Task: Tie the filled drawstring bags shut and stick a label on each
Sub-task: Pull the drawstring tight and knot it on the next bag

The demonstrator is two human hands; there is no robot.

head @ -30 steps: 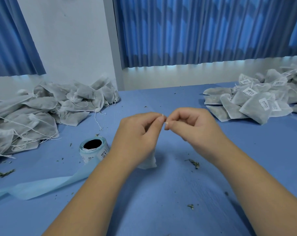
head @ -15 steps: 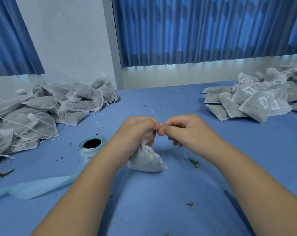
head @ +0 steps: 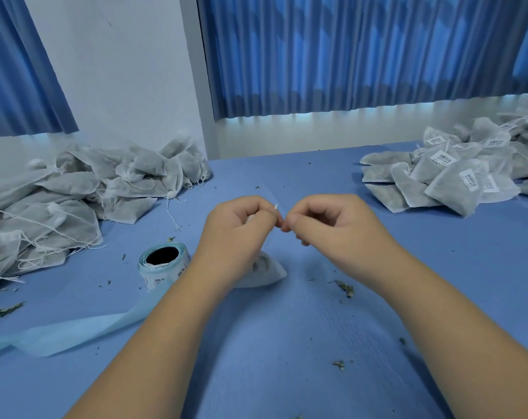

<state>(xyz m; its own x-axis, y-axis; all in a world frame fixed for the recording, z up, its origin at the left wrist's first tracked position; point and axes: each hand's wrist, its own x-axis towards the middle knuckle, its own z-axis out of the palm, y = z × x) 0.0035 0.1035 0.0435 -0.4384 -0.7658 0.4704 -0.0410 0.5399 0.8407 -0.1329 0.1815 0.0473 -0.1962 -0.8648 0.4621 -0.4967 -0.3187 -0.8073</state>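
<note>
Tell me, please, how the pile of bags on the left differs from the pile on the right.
The left pile shows no labels, while bags in the right pile carry white barcode labels. Loose strings trail from the left pile onto the table; the right pile shows hardly any. Both are heaps of greyish-white filled bags on the blue table.

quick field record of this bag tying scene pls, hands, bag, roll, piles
left hand: pinches drawstring end, above bag
right hand: pinches drawstring beside left fingertips
bag: on table, partly behind left wrist, no label visible
label roll: upright, left of bag, backing strip trails left
left pile: bags without labels
right pile: labelled bags
</note>
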